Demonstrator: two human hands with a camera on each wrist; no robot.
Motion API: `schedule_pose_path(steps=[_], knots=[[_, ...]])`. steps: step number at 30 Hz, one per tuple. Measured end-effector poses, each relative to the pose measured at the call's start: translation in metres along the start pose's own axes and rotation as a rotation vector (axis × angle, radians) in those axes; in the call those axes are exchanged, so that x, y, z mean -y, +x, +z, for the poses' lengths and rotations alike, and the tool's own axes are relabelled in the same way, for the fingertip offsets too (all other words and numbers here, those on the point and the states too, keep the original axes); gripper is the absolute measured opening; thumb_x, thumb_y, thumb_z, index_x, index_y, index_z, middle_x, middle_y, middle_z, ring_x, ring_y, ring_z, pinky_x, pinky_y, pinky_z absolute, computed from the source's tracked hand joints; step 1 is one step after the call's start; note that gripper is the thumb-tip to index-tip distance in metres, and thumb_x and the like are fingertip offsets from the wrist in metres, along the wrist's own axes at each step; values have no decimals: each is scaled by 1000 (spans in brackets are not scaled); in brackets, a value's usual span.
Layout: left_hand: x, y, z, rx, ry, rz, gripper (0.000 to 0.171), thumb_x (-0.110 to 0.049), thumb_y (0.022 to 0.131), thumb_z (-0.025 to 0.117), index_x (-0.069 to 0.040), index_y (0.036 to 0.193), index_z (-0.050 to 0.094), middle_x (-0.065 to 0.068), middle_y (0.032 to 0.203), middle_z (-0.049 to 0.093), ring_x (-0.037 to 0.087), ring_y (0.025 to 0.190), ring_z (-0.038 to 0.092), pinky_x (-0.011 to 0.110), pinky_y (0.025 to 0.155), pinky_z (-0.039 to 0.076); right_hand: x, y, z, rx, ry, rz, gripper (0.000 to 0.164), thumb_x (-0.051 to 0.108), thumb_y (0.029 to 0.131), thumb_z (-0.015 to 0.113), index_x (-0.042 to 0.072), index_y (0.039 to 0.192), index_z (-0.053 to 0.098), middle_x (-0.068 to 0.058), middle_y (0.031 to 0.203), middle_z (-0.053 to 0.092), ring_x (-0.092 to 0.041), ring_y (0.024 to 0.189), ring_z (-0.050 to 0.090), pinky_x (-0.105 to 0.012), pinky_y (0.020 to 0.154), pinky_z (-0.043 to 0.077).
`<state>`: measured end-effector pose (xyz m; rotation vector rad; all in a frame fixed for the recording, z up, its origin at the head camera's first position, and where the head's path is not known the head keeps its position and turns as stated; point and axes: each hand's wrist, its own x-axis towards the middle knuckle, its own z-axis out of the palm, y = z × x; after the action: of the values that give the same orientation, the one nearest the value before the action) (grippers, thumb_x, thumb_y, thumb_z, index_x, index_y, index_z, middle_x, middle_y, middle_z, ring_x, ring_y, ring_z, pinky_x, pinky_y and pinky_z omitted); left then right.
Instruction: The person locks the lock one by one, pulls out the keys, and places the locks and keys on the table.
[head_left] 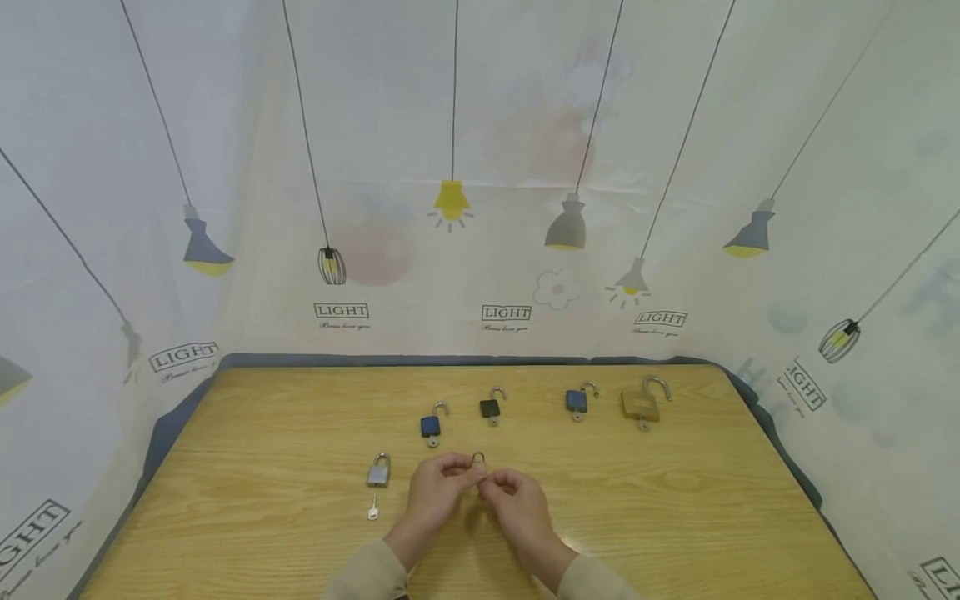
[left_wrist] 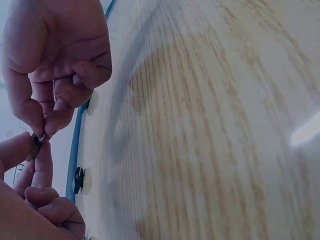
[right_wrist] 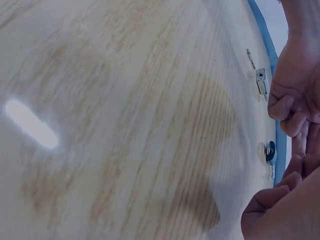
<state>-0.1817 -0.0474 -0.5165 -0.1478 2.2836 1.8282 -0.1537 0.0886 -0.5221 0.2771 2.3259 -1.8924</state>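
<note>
My left hand (head_left: pixel 438 493) grips a small brass-coloured padlock (left_wrist: pixel 34 147) by its body, above the front middle of the table. Its shackle (head_left: pixel 478 457) sticks up past the fingertips in the head view. At the padlock's lower end, my right hand (head_left: pixel 517 502) pinches a small silvery key (left_wrist: pixel 42 137), mostly hidden by the fingers. The fingertips of both hands come close together there. Left of the hands lies a silver padlock (head_left: pixel 378 474) with its shackle closed, and a loose key (head_left: pixel 373 508) in front of it.
Farther back lie a blue padlock (head_left: pixel 430 427), a black padlock (head_left: pixel 490 408), another blue padlock (head_left: pixel 576 401) and a large brass padlock (head_left: pixel 639 406), all with shackles swung open and keys at their bottoms. A printed curtain (head_left: pixel 420 325) hangs behind the wooden table (head_left: pixel 712 500).
</note>
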Motion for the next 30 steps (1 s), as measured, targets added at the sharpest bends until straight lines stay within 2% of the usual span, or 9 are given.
schedule_pose_path(steps=[7,11,16,23,30], knots=[[3,3,-1,-28,5,-19,31,-31,82,74,-10,103,68,2,94,69,16,90,60,38,81,48,-1,-3,5,-52,-24,-15,14,20,85,65,6,89,66,-5,88,69,-14,84,59,-34,77,45],[1,5,-6,-63,-15,8,34,-31,84,72,-7,107,67,5,95,69,18,90,61,41,85,49,-1,-5,3,12,-2,14,17,20,85,65,5,92,65,-4,93,66,-16,88,56,-34,79,46],[-1,7,-13,-43,-11,41,36,-33,85,72,-5,107,67,6,95,69,19,89,61,43,85,49,3,-2,-2,35,3,19,17,18,84,63,4,92,64,-5,96,65,-19,92,55,-34,80,45],[1,9,-14,-31,5,26,31,-35,84,73,-9,100,68,3,91,70,17,88,60,38,83,47,1,-2,1,11,-63,-18,10,14,82,66,5,87,65,-3,89,63,-16,83,53,-31,73,43],[3,11,-17,-45,82,70,24,-30,84,72,-10,97,70,2,92,69,16,86,61,36,79,49,-1,-4,0,-15,-119,-30,10,17,81,69,8,86,67,-2,85,63,-15,78,53,-31,69,43]])
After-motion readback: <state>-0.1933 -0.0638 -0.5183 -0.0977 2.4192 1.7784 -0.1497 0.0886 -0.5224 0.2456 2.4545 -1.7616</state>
